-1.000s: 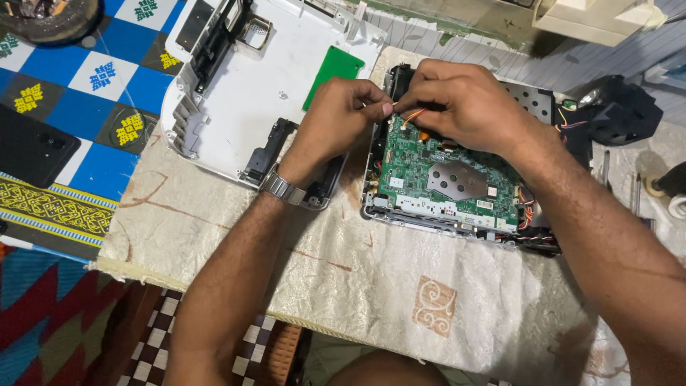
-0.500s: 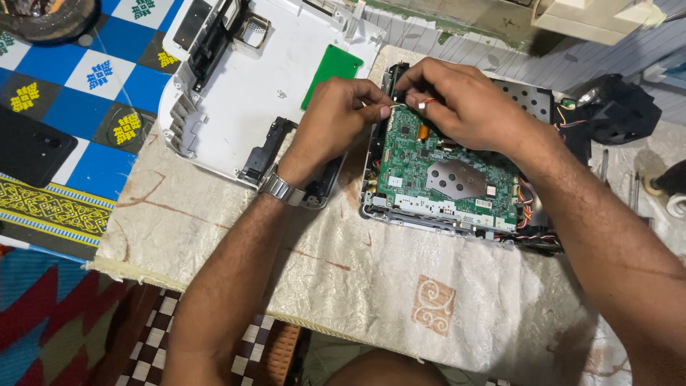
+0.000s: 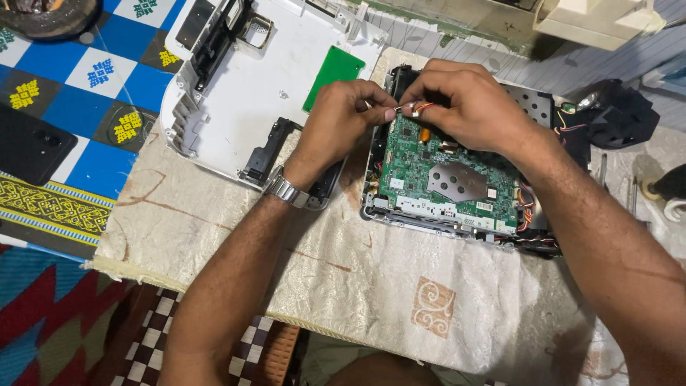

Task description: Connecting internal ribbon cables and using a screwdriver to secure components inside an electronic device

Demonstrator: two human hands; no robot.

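Cream cloth nearest. On it the green circuit board, white sticker labels along its near edge. Left hand and right hand both pinch small wire connector at board's far corner. White casing with green rectangle beyond.

1. Cream cloth, patterned with a swirl motif, faint brown stains; covers the low work surface, fringed at its near edge.
2. Floor mat, blue and white squares with yellow and blue flower marks; yellow patterned border strip at its lower edge.
3. Second mat, red, blue and dark zigzag, lower left.
4. Checked brown-and-white fabric, below the cloth's edge.
5. Dark round vessel, upper left corner, partly cut off.
6. Cream-coloured box shape, upper right.
7. Light: even, soft shadows.
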